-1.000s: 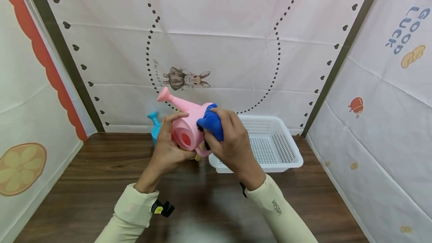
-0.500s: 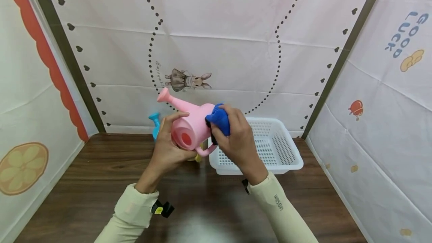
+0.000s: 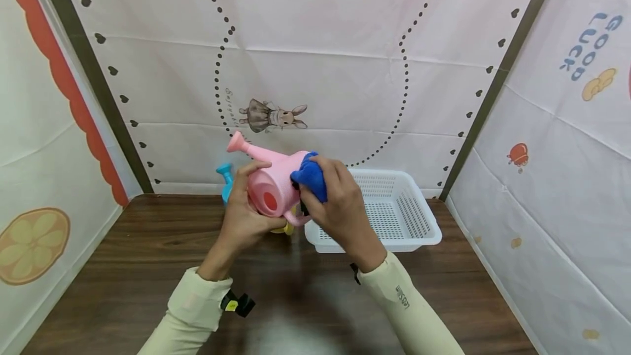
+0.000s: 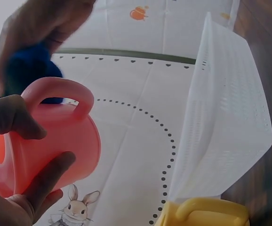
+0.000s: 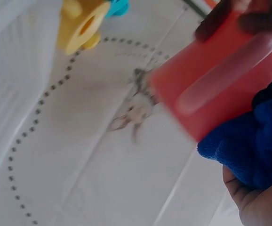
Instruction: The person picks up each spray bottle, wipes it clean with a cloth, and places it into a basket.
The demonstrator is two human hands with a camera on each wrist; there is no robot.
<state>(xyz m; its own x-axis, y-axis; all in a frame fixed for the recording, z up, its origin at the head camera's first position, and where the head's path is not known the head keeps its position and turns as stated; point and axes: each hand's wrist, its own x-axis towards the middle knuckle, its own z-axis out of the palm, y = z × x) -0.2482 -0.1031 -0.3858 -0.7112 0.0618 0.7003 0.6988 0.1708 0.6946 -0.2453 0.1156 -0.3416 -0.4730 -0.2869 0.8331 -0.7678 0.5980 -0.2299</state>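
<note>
A pink watering can [image 3: 283, 177] is held up above the table, tilted, its spout pointing to the upper left. The left hand [image 3: 246, 207] grips its body, thumb on one side and fingers on the other, as the left wrist view also shows. In the right hand [image 3: 340, 207] is a bunched blue cloth [image 3: 311, 178], pressed against the can's right end near the handle [image 4: 63, 89]. Seen from the right wrist, the cloth [image 5: 251, 141] lies along the can's edge. The right fingertips are partly hidden behind the cloth.
A white perforated basket [image 3: 429, 223] stands on the wooden table [image 3: 162, 245] at the right. Behind the left hand are a blue watering can [image 3: 225, 179] and a yellow one [image 5: 82, 23], both mostly hidden in the head view. Printed cloth walls enclose the back and sides.
The right hand moved the cloth outward to the right along the pink can's end, then back left. The left hand keeps its grip, and the can has shifted only slightly.
</note>
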